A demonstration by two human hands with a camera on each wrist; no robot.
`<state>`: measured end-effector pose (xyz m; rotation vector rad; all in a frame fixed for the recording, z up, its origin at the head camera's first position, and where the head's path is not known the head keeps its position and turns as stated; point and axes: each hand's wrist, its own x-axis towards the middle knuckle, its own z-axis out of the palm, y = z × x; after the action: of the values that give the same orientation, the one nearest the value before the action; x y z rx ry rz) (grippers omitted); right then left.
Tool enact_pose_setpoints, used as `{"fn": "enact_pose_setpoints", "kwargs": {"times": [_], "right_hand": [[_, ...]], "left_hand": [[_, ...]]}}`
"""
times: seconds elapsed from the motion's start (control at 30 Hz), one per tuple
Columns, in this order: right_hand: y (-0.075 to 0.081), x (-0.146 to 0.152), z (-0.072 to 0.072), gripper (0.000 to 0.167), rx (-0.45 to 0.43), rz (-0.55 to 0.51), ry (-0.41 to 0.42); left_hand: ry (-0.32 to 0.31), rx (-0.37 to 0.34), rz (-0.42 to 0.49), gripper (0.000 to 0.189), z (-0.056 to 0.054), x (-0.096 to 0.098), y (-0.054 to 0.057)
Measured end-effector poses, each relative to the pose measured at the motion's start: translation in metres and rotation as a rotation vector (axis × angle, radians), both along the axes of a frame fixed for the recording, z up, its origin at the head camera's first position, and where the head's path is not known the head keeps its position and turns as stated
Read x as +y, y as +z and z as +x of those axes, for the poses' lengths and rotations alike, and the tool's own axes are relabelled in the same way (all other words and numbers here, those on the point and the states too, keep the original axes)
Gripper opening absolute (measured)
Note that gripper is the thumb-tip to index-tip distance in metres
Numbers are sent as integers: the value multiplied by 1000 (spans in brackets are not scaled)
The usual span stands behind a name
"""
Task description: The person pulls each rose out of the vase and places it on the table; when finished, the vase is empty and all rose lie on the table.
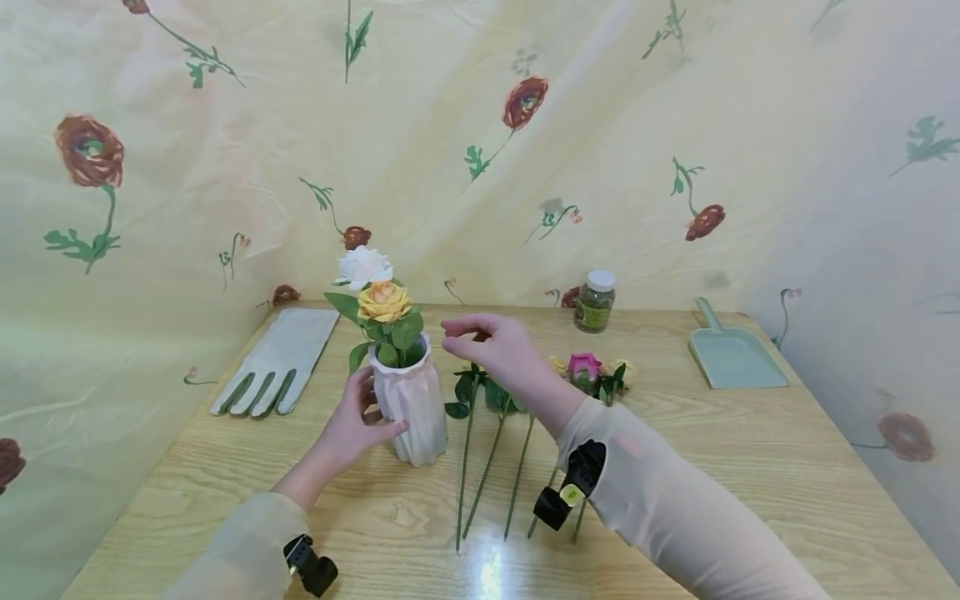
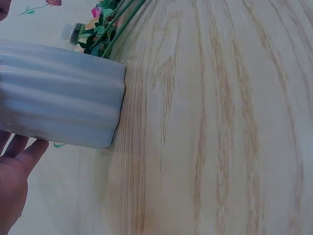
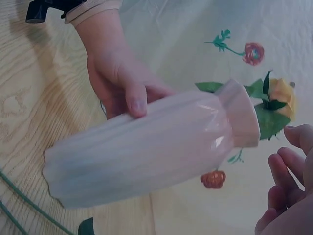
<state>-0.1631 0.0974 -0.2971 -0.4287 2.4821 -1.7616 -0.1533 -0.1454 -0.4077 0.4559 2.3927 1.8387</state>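
Note:
A white ribbed vase (image 1: 411, 408) stands upright on the table, a white rose (image 1: 363, 267) and a yellow-orange rose (image 1: 383, 301) in its mouth with green leaves. My left hand (image 1: 358, 423) grips the vase from the left, thumb across its front and fingers behind it. In the right wrist view the left thumb lies along the vase's side (image 3: 146, 152). To the right of the vase mouth, my right hand (image 1: 491, 343) is raised with loosely bent fingers and nothing between them. Loose roses, one of them pink (image 1: 584, 367), lie right of the vase, partly hidden by the right arm.
Several green stems (image 1: 487, 475) point toward the near side of the wooden table (image 1: 750, 467). A pair of grey-white gloves (image 1: 281, 358) lies at the left. At the back stands a white-lidded jar (image 1: 595, 302); a pale green dustpan (image 1: 737, 357) lies at the right.

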Motion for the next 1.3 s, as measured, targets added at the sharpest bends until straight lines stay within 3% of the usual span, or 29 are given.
{"fn": "enact_pose_setpoints", "kwargs": {"times": [0.43,0.77,1.0,1.3], "right_hand": [[10,-29,5,25,56,11,126],[11,-40,-1,23,9,67,128],[15,-49,-8,25,73,227,116],[19,-58,-11,16,111,238,91]], "left_hand": [[1,25,-8,88,2,0,1],[-7,18,-8,88,1,1,0],[-7,11,-10,88,0,-1,-2],[-5,20,0,88,0,-1,-3]]}}
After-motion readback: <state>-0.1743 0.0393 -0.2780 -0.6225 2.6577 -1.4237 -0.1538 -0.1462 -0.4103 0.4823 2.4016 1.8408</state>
